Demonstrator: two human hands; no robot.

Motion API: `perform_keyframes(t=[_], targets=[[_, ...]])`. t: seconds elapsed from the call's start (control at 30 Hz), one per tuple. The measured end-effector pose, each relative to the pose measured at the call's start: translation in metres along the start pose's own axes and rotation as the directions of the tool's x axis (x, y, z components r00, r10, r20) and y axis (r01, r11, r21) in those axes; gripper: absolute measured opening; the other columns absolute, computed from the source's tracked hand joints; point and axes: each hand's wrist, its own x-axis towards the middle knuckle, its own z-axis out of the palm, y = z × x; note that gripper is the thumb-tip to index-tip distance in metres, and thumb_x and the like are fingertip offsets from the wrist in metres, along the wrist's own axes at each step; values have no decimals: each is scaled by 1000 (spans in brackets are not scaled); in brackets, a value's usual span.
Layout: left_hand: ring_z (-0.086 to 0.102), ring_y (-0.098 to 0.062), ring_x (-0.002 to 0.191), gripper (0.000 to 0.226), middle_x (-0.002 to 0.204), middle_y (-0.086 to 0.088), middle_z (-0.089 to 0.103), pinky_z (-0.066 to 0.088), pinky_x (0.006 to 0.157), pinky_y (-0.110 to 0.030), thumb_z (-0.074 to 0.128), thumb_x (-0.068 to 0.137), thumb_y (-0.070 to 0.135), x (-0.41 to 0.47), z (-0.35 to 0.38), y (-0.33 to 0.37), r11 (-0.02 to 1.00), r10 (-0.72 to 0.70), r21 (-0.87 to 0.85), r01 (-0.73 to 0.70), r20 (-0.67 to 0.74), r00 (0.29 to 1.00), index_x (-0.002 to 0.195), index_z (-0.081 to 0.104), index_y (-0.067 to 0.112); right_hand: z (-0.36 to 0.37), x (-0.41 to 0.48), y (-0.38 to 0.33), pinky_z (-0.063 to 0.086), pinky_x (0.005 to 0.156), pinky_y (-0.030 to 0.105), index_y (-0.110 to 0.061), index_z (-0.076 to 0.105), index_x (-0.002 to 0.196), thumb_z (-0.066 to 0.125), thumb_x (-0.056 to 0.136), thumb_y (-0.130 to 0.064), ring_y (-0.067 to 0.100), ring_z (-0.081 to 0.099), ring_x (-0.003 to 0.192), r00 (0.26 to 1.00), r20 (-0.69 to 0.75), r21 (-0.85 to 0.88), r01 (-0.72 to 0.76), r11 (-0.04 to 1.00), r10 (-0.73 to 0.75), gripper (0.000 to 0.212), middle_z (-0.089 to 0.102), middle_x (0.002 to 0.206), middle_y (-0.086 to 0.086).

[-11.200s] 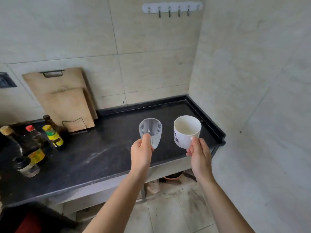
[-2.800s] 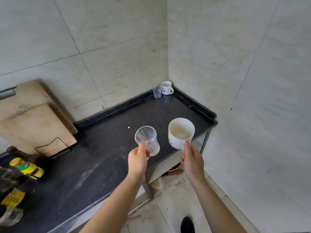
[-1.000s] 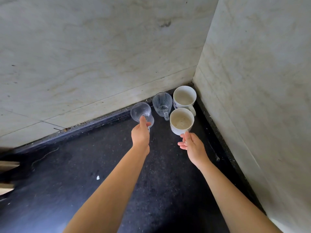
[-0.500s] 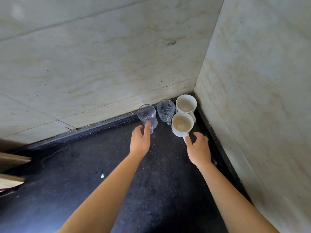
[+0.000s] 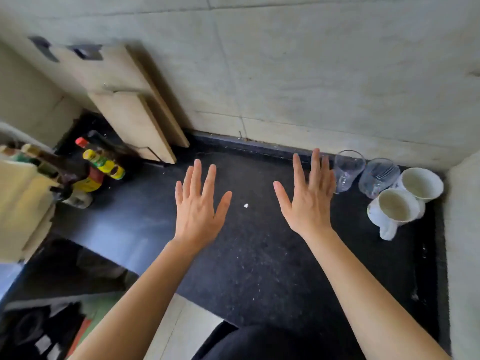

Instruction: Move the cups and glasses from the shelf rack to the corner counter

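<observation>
Two clear glasses and two white mugs stand together in the right corner of the black counter. The plain glass is leftmost, the ribbed glass beside it. One white mug sits against the corner and another white mug stands in front, handle toward me. My left hand and my right hand hover flat over the counter, fingers spread, holding nothing. The right hand's fingertips are just left of the plain glass.
Two wooden cutting boards lean on the back wall at the left. Several sauce bottles crowd the counter's left end. A small white crumb lies between my hands. Tiled walls close the corner at the back and right.
Both hands have let go of the glass and mug and drawn back left, now spread flat. The view has swung left, so the cups sit at the right edge.
</observation>
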Motion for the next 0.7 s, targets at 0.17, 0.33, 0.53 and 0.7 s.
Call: perform_keyframes(t=[0.17, 0.33, 0.53, 0.7], targets=[[5, -36, 152, 72, 166, -18, 6, 13, 119, -60, 39, 99, 55, -67, -50, -74, 965, -244, 81, 251, -91, 966, 158, 20, 18, 18, -3, -104, 5, 123, 58, -21, 19, 162, 37, 101, -62, 42, 2, 156, 961, 82, 107, 254, 961, -263, 76, -1, 170, 19], [-7, -35, 152, 75, 166, -17, -7, 5, 119, -60, 34, 98, 60, -142, -108, -154, 889, -433, 53, 455, -226, 872, 159, 11, 23, 13, -40, -221, 7, 123, 59, -20, 18, 162, 40, 100, -61, 43, 3, 156, 855, 30, 177, 505, 845, -517, 78, 1, 170, 20], [-13, -32, 152, 76, 165, -13, -16, 4, 119, -62, 32, 98, 63, -267, -162, -278, 823, -531, 11, 568, -343, 775, 159, 4, 26, 32, -122, -366, 8, 122, 61, -19, 20, 162, 43, 99, -61, 44, 6, 155, 748, -58, 206, 657, 725, -661, 79, 3, 169, 21], [-14, -34, 152, 77, 166, -12, -17, 2, 118, -64, 35, 98, 61, -417, -216, -390, 750, -589, 26, 661, -430, 684, 159, 1, 29, 58, -232, -525, 11, 122, 63, -19, 19, 163, 46, 98, -59, 45, 6, 155, 630, -64, 269, 758, 594, -774, 81, 3, 169, 22]])
